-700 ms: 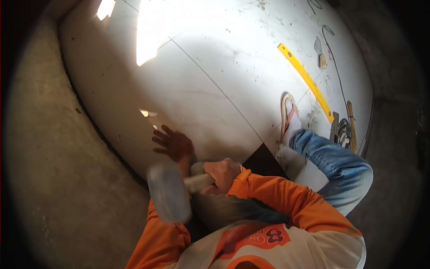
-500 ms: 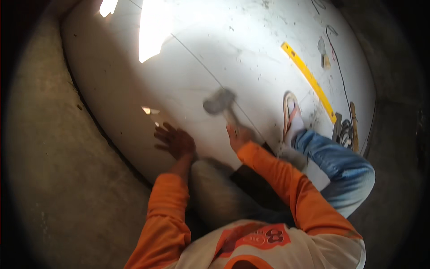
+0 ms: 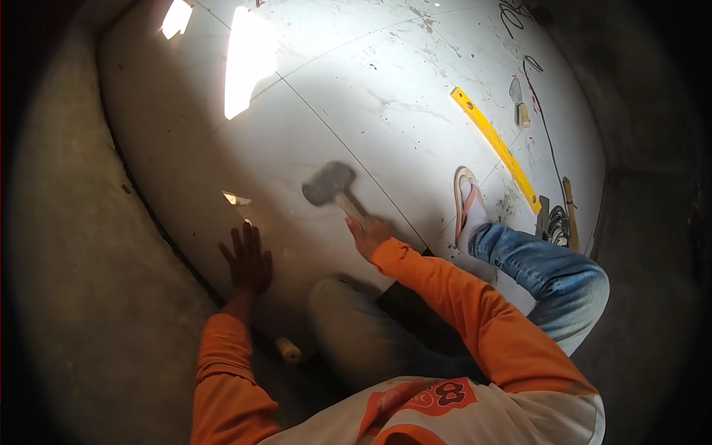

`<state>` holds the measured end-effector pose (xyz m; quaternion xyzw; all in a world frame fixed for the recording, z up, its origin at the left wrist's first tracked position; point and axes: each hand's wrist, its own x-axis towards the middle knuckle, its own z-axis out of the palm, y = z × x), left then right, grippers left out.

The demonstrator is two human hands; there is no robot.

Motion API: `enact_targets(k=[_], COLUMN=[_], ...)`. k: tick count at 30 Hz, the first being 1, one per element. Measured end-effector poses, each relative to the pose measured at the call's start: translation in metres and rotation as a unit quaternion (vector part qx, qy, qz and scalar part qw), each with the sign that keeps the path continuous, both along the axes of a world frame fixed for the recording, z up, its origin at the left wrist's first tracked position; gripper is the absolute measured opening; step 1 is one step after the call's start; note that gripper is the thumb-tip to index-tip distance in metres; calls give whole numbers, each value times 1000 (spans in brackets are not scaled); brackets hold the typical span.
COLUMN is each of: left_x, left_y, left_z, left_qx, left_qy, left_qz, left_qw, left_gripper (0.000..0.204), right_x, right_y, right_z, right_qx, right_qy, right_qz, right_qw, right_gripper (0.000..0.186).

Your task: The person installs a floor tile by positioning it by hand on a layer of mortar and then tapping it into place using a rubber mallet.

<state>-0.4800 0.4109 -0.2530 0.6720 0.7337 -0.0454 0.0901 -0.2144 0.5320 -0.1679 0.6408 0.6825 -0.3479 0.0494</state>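
My right hand [image 3: 373, 237] is closed around the handle of a rubber mallet [image 3: 328, 183]. Its dark head is just over or on a large white floor tile [image 3: 297, 141]; I cannot tell if the two touch. My left hand [image 3: 250, 261] is spread flat on the tile, fingers apart, holding nothing, near the wall side. A thin dark joint line [image 3: 348, 152] runs diagonally past the mallet's right side.
A yellow spirit level [image 3: 495, 147] lies to the right, beyond my sandalled foot [image 3: 469, 200]. Farther right are a trowel [image 3: 518, 104], a black cable [image 3: 547, 126] and a wooden handle [image 3: 570, 211]. By my knee lies a pale cylindrical end [image 3: 288, 351]. A concrete wall [image 3: 59, 245] borders the left.
The mallet and my right hand have moved left. My left hand has shifted left along the tile, toward the wall. The pale cylindrical end has come into view beside my knee.
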Motion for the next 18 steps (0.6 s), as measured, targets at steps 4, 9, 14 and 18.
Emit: enact_targets(k=[4, 9, 14, 18], left_x=[-40, 32, 3, 6], left_y=[-39, 4, -8, -12], left_z=[-78, -14, -27, -45], left_qx=[-24, -17, 21, 25], left_qy=[274, 51, 70, 92], left_qz=[0, 173, 196, 178], left_qw=[961, 983, 978, 979], left_gripper=[65, 64, 64, 63], right_x=[-53, 47, -63, -38], right_y=[-52, -21, -33, -46], right_z=[45, -48, 45, 14], right_qx=[79, -39, 30, 33], right_qy=[215, 18, 174, 182], right_qz=[34, 146, 81, 392], right_qw=[973, 988, 981, 901], right_gripper=[65, 66, 67, 67])
